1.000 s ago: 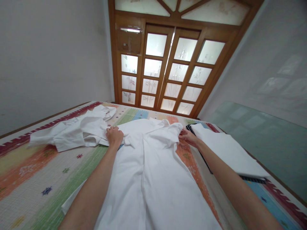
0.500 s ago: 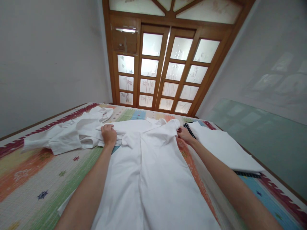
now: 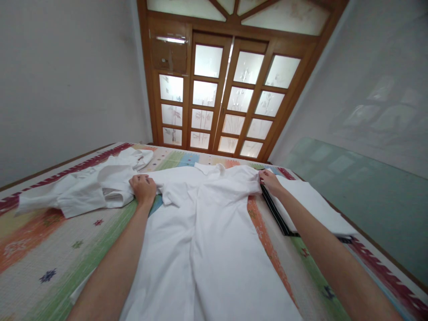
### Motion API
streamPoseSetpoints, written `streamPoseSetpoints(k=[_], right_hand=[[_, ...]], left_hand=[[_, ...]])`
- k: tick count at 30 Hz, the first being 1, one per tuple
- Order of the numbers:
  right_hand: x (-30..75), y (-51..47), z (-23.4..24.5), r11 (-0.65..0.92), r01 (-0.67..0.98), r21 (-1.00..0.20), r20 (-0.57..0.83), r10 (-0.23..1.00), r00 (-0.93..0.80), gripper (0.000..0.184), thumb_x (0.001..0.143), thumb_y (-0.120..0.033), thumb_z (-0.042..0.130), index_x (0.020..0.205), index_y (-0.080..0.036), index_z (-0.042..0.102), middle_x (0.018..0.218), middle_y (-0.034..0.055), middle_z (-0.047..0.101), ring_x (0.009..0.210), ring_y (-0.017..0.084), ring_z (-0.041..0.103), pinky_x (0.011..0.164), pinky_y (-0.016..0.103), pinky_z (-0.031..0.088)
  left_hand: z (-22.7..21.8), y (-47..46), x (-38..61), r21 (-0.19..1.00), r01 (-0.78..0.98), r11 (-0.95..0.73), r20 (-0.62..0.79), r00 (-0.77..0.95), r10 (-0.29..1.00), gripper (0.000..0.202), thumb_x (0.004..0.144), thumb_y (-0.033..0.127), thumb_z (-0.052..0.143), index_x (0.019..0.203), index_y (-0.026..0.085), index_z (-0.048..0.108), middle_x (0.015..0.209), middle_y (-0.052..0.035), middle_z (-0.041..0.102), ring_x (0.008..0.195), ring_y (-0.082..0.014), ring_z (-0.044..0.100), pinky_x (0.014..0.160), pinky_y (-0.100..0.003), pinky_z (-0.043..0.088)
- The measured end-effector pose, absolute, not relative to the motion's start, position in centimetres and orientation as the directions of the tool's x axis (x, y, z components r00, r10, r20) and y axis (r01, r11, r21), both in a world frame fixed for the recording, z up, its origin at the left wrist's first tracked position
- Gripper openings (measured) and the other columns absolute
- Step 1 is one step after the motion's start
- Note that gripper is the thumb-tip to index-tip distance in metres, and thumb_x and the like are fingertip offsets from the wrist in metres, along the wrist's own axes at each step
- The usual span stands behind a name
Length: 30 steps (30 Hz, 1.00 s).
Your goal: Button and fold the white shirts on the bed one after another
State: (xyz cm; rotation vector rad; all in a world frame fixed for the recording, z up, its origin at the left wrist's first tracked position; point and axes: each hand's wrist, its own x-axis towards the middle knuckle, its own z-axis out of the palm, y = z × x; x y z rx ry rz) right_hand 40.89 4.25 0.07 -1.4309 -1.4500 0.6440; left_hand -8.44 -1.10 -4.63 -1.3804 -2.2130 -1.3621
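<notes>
A white shirt (image 3: 220, 232) lies spread lengthwise in front of me, its collar at the far end and a long crease down its middle. My left hand (image 3: 143, 186) is closed on the shirt's left sleeve, close to another crumpled white garment (image 3: 96, 180). On the other side, my right hand (image 3: 268, 179) pinches the end of the right sleeve, just by a folded white garment (image 3: 310, 205) with black cloth showing under it. The fingertips of both hands are partly hidden in the fabric.
A colourful striped bedspread (image 3: 83, 243) with small star patterns lies under everything. A pale green glass-like panel (image 3: 361, 187) stands along the right wall. Wooden doors with frosted panes (image 3: 214, 98) close off the far end.
My right hand has moved outward to the right, drawing the right sleeve out. My left hand has shifted slightly left, and the shoulders lie flatter and wider.
</notes>
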Motion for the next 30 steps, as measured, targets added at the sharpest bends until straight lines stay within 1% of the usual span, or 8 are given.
streamPoseSetpoints(k=[6, 9, 12, 16, 20, 23, 27, 30], right_hand=[[40.5, 3.2, 1.1, 0.194, 0.418, -0.887, 0.249, 0.965, 0.081, 0.026, 0.072, -0.046, 0.059, 0.067, -0.022, 0.051, 0.066, -0.0017, 0.054, 0.066, 0.016, 0.049, 0.065, 0.027, 0.042], [38.7, 2.6, 2.4, 0.273, 0.513, -0.814, 0.308, 0.951, -0.018, 0.030, 0.074, -0.050, 0.058, 0.068, -0.022, 0.053, 0.064, -0.0023, 0.052, 0.065, 0.016, 0.047, 0.064, 0.027, 0.039], [35.5, 1.5, 3.4, 0.389, 0.538, -0.748, 0.335, 0.921, -0.200, 0.031, 0.075, -0.051, 0.059, 0.069, -0.021, 0.056, 0.063, -0.0025, 0.052, 0.065, 0.016, 0.048, 0.064, 0.027, 0.039], [32.1, 0.3, 4.4, 0.395, 0.493, -0.775, 0.178, 0.885, -0.429, 0.022, 0.069, -0.040, 0.064, 0.073, -0.019, 0.065, 0.069, 0.0004, 0.062, 0.071, 0.018, 0.055, 0.067, 0.028, 0.043], [32.9, 0.9, 4.9, 0.304, 0.395, -0.867, 0.098, 0.881, -0.463, 0.025, 0.059, -0.025, 0.058, 0.079, -0.018, 0.072, 0.080, 0.0048, 0.071, 0.084, 0.025, 0.063, 0.074, 0.032, 0.047], [35.1, 1.5, 4.2, 0.375, 0.451, -0.810, 0.150, 0.875, -0.460, 0.028, 0.051, -0.018, 0.058, 0.074, -0.019, 0.073, 0.084, 0.0044, 0.073, 0.093, 0.028, 0.064, 0.087, 0.036, 0.046], [36.7, 1.6, 1.7, 0.398, 0.573, -0.716, 0.096, 0.870, -0.484, 0.018, 0.055, -0.023, 0.061, 0.069, -0.020, 0.072, 0.077, 0.0021, 0.073, 0.089, 0.029, 0.064, 0.090, 0.041, 0.047], [36.9, 2.0, 0.2, 0.473, 0.581, -0.663, 0.177, 0.853, -0.491, 0.017, 0.063, -0.030, 0.057, 0.070, -0.019, 0.069, 0.069, 0.0017, 0.070, 0.081, 0.026, 0.063, 0.082, 0.038, 0.050]], left_hand=[[-2.7, -1.4, -4.2, 0.332, 0.939, -0.093, 0.679, -0.170, 0.714, 0.026, 0.078, 0.011, 0.046, 0.091, 0.017, 0.067, 0.117, -0.0144, 0.063, 0.120, -0.0317, 0.049, 0.105, -0.051, 0.033], [-1.9, -1.5, -0.8, 0.355, 0.879, -0.317, 0.593, 0.051, 0.804, 0.030, 0.083, 0.013, 0.043, 0.098, 0.018, 0.067, 0.105, -0.0107, 0.068, 0.109, -0.0248, 0.058, 0.101, -0.041, 0.042], [-2.2, -2.0, 2.5, 0.395, 0.777, -0.490, 0.559, 0.220, 0.799, 0.036, 0.091, 0.024, 0.041, 0.121, 0.019, 0.060, 0.123, -0.0087, 0.065, 0.117, -0.0212, 0.056, 0.105, -0.037, 0.042], [-4.3, -2.9, 4.7, 0.336, 0.753, -0.566, 0.438, 0.408, 0.801, 0.044, 0.091, 0.034, 0.047, 0.132, 0.019, 0.054, 0.139, -0.0104, 0.055, 0.130, -0.0242, 0.048, 0.111, -0.042, 0.036], [-6.3, -3.0, 4.3, 0.285, 0.789, -0.544, 0.364, 0.436, 0.823, 0.040, 0.089, 0.027, 0.048, 0.125, 0.016, 0.060, 0.136, -0.0134, 0.058, 0.129, -0.0260, 0.050, 0.110, -0.045, 0.037], [-6.9, -2.7, 4.1, 0.308, 0.783, -0.540, 0.414, 0.401, 0.817, 0.037, 0.088, 0.020, 0.045, 0.121, 0.017, 0.062, 0.131, -0.0125, 0.062, 0.126, -0.0239, 0.053, 0.109, -0.042, 0.041], [-7.2, -2.4, 4.2, 0.353, 0.768, -0.535, 0.473, 0.346, 0.810, 0.032, 0.088, 0.018, 0.045, 0.115, 0.019, 0.064, 0.123, -0.0116, 0.066, 0.121, -0.0228, 0.057, 0.106, -0.040, 0.045], [-7.4, -2.2, 4.2, 0.349, 0.762, -0.545, 0.497, 0.342, 0.797, 0.031, 0.088, 0.017, 0.044, 0.112, 0.018, 0.063, 0.122, -0.0113, 0.066, 0.120, -0.0221, 0.058, 0.106, -0.039, 0.046]])
